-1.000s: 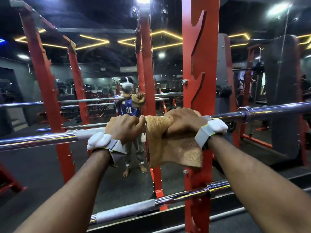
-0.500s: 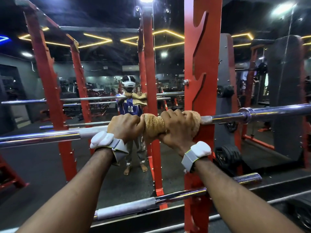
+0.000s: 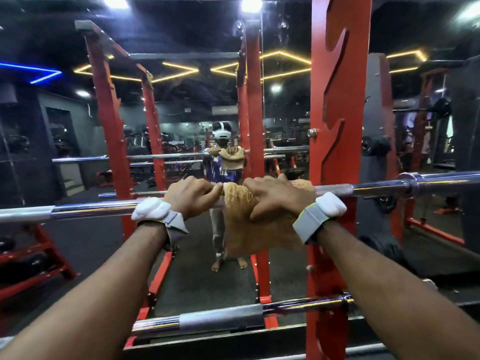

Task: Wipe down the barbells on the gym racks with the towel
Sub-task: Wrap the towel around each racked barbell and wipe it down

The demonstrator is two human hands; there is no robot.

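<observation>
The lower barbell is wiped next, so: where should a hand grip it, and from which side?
Probably the grey wrapped section of the lower barbell, taken overhand from above: the bar lies near level, open above, with a dark rail close beneath, and the red upright crowds its right end.

Both forearms stretch forward, side by side, palms down. The left hand (image 3: 193,197) curls over the bare barbell (image 3: 91,210), knuckles up; the right hand (image 3: 279,197), just beside it, clutches the towel (image 3: 249,237) draped over the same bar
</observation>
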